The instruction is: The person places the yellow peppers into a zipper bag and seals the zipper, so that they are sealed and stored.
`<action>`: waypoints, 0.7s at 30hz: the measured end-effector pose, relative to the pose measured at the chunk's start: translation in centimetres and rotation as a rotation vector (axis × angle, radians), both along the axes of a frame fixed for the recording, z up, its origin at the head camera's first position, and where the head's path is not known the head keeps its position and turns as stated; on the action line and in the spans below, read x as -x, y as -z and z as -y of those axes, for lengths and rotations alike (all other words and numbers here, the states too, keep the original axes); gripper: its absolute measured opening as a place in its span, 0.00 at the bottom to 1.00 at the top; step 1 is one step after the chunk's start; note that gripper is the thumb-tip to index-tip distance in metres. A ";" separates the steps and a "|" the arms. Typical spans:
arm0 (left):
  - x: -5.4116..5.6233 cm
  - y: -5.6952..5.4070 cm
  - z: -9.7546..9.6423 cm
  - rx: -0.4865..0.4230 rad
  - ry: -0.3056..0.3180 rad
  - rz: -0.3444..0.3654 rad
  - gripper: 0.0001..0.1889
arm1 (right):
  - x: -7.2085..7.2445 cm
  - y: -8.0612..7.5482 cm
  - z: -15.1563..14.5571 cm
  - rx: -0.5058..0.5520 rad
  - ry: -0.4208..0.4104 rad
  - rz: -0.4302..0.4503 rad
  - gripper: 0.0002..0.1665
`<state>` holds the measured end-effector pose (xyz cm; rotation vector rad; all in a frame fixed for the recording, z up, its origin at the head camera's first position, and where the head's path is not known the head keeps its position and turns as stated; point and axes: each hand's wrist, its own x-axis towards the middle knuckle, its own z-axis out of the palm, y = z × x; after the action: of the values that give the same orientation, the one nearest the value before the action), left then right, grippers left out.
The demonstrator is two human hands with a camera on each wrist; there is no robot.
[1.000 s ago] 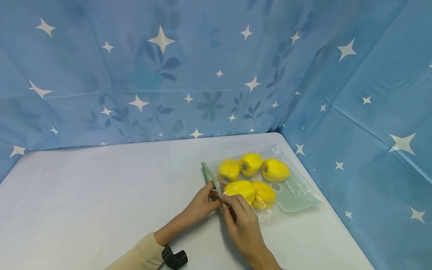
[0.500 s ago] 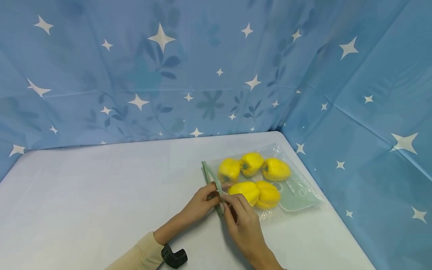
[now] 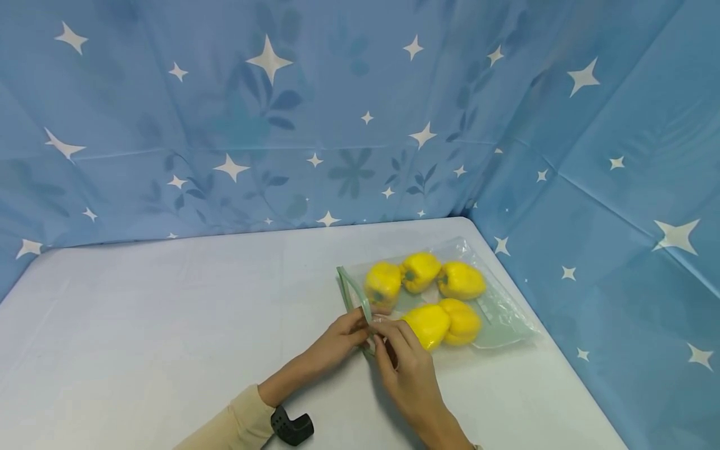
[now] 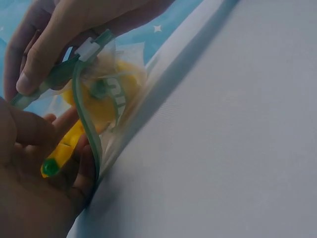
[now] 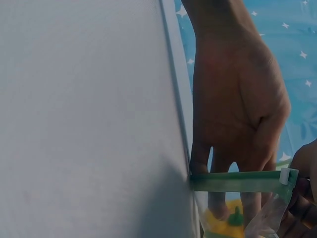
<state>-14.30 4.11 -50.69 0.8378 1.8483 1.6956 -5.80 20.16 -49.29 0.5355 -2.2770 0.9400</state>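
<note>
A clear zipper bag (image 3: 503, 328) with a green strip along its mouth lies at the right of the table, its mouth facing left. Several yellow bell peppers (image 3: 427, 326) are inside it. My left hand (image 3: 334, 340) reaches into the mouth; in the right wrist view its straight fingers (image 5: 250, 208) pass behind the strip, toward a yellow pepper. My right hand (image 3: 410, 369) pinches the near end of the mouth between thumb and fingers. A white slider (image 4: 88, 49) sits on the green strip close to the right hand. The left fingertips are partly hidden by the bag.
The white-covered table (image 3: 169, 337) stretches away to the left. Blue curtains with white stars (image 3: 315, 125) hang along its back and right sides. A black device (image 3: 292, 427) is at the left wrist, by the beige sleeve (image 3: 239, 419).
The two nearer bell peppers have slid right, deeper into the bag. Both hands stay at the bag's mouth in nearly the same place.
</note>
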 end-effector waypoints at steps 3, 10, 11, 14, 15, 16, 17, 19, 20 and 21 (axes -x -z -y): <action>-0.3 0.2 -0.1 0.034 0.029 -0.016 0.24 | 0.1 0.0 0.0 0.002 0.004 0.001 0.22; -0.7 0.3 -0.2 0.070 0.074 -0.023 0.25 | 0.1 0.0 0.1 -0.004 0.028 0.015 0.22; -0.7 0.3 -0.1 0.077 0.067 -0.028 0.25 | 0.0 0.0 0.1 -0.004 0.033 0.021 0.22; -0.4 0.2 0.0 0.090 0.017 -0.056 0.21 | -0.1 -0.1 0.2 0.003 0.043 0.030 0.21; -0.2 0.1 0.2 0.100 -0.024 -0.080 0.19 | -0.1 -0.1 0.2 0.006 0.046 0.031 0.21; 0.0 0.0 0.3 0.114 -0.073 -0.103 0.17 | -0.1 -0.2 0.2 0.014 0.050 0.040 0.20; 0.2 -0.1 0.5 0.127 -0.124 -0.126 0.15 | -0.1 -0.2 0.2 0.019 0.052 0.045 0.20; 0.6 -0.4 0.8 0.162 -0.228 -0.156 0.13 | 0.0 -0.2 0.3 0.026 0.059 0.057 0.19; 0.8 -0.6 1.0 0.178 -0.276 -0.163 0.12 | 0.0 -0.2 0.3 0.027 0.059 0.062 0.18; 1.0 -0.8 1.3 0.194 -0.321 -0.160 0.12 | 0.0 -0.1 0.3 0.028 0.060 0.076 0.17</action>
<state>-15.33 2.82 -49.93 0.6393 2.3174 1.6335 -5.84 19.90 -49.17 0.4238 -2.3305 0.9760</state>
